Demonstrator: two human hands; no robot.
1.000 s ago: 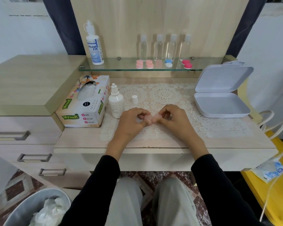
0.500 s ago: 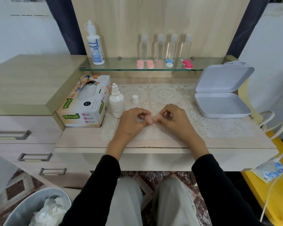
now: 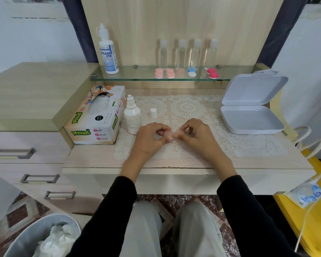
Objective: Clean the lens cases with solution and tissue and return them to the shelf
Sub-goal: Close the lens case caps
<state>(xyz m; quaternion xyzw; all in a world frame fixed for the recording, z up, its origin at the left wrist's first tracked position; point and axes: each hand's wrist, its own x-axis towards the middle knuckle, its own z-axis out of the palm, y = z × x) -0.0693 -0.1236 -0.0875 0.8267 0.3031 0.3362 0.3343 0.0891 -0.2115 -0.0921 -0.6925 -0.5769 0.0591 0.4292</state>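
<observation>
Over the lace mat (image 3: 189, 108), the left grip (image 3: 148, 140) and the right grip (image 3: 196, 138) both pinch one pale pink lens case (image 3: 170, 135).

- The shelf (image 3: 137, 76) runs behind and above the surface (image 3: 93, 156). It carries a large bottle (image 3: 108, 52) at the left and four small bottles (image 3: 181, 52) in a row, with lens cases (image 3: 170, 73) before them.
- On the surface, the tissue box (image 3: 96, 117) is at the left, with the dropper bottle (image 3: 132, 117) just beside it on its right.
- The cap (image 3: 153, 113) is on the mat (image 3: 189, 108), right of the dropper bottle.
- The open box (image 3: 250, 121) is at the right.
- The left hand (image 3: 148, 140) and right hand (image 3: 198, 138) meet over the mat, with a single case (image 3: 169, 134) between them.
- The bin (image 3: 26, 236) is on the floor, lower left.
</observation>
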